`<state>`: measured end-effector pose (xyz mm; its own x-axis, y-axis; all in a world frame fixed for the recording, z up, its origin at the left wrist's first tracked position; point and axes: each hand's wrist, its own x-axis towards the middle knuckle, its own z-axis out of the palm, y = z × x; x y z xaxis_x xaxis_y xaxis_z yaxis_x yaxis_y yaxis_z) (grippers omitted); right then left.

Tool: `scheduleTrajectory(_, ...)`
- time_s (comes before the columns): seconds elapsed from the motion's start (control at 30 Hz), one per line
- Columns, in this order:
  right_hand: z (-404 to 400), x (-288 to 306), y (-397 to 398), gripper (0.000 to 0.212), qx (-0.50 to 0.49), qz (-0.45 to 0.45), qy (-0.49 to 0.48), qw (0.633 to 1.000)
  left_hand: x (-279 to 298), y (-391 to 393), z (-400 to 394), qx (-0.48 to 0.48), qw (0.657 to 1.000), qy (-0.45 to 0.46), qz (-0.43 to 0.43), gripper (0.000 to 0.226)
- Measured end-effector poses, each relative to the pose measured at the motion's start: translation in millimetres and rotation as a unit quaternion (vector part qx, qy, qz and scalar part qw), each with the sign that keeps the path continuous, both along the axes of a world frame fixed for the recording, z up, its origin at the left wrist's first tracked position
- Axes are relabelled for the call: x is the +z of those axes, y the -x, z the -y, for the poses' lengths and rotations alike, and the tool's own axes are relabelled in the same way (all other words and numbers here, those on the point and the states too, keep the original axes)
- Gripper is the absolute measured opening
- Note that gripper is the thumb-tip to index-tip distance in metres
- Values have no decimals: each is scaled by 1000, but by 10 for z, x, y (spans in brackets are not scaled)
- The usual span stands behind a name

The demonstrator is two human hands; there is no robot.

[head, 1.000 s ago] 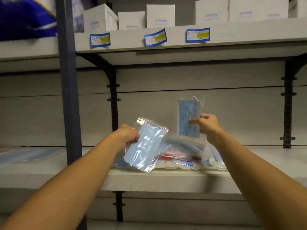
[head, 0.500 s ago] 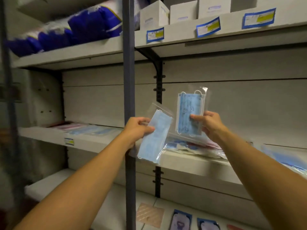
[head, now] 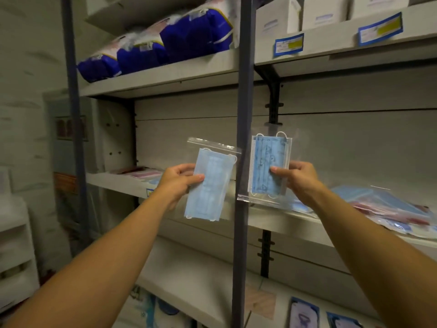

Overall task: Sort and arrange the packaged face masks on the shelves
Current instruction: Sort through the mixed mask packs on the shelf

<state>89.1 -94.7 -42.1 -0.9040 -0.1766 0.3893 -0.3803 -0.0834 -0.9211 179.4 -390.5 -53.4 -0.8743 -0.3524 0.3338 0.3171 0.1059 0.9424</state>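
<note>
Shelves (head: pixel 279 221) now seen further left than a second ago; view swung to the left bay. Left hand (head: pixel 176 183) pinches plain mask pack (head: pixel 208 185), now upright; right hand (head: pixel 300 179) pinches patterned pack (head: pixel 269 164). Both held up off the pile (head: pixel 387 209), likely being compared before sorting left.
</note>
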Motion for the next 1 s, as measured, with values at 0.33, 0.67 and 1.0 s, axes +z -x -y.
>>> scheduleTrajectory(0.33, 928, -49, -279, 30, -28, -37, -43, 998, -168, -225, 1112, 39, 998, -44, 19, 32)
scheduleTrajectory(0.67, 1867, -253, -339, 30, -24, -8, -50, 998, -222, -329, 1924, 50, 998, -38, 24, 22)
scheduleTrajectory(1.0, 2748, -103, 235, 41, 8, -2, -8, 1000, -79, 36, 2573, 68, 997, -21, 9, 26)
